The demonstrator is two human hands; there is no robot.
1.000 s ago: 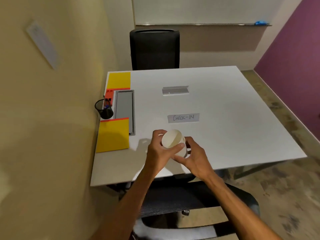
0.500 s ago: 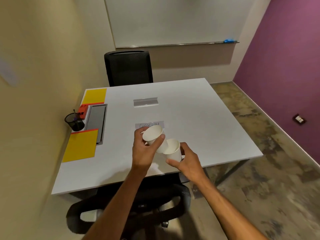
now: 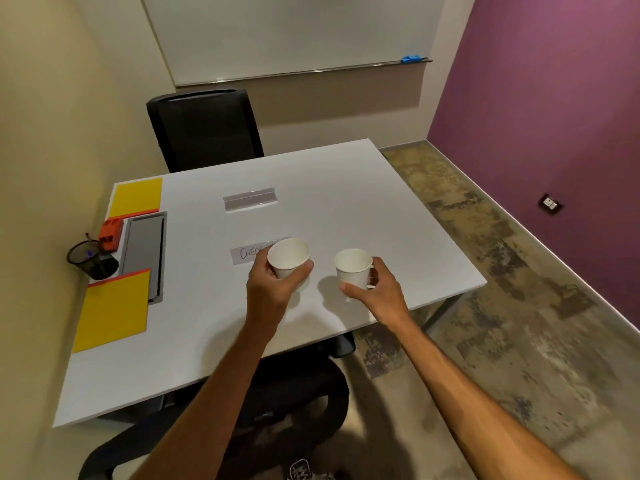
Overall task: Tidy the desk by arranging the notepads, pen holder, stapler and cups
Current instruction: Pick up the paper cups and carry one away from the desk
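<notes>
My left hand (image 3: 273,291) grips a white paper cup (image 3: 288,255) held above the white desk (image 3: 363,209), partly covering a "CHECK-IN" label (image 3: 249,252). My right hand (image 3: 377,289) grips a second white paper cup (image 3: 352,268) a short way to the right, apart from the first. Along the desk's left edge lie a near yellow notepad (image 3: 112,308) and a far yellow notepad (image 3: 135,197). Between them stand a black mesh pen holder (image 3: 90,259) and an orange-red stapler (image 3: 110,233).
A grey cable tray lid (image 3: 143,251) is set into the desk beside the notepads. A clear sign stand (image 3: 249,199) lies mid-desk. Black chairs stand at the far side (image 3: 204,128) and at the near edge (image 3: 298,386). A wall runs close on the left.
The two cups, nested in both hands a second ago, have come apart. Each hand now holds one, and they have moved further from each other. The view has shifted right.
</notes>
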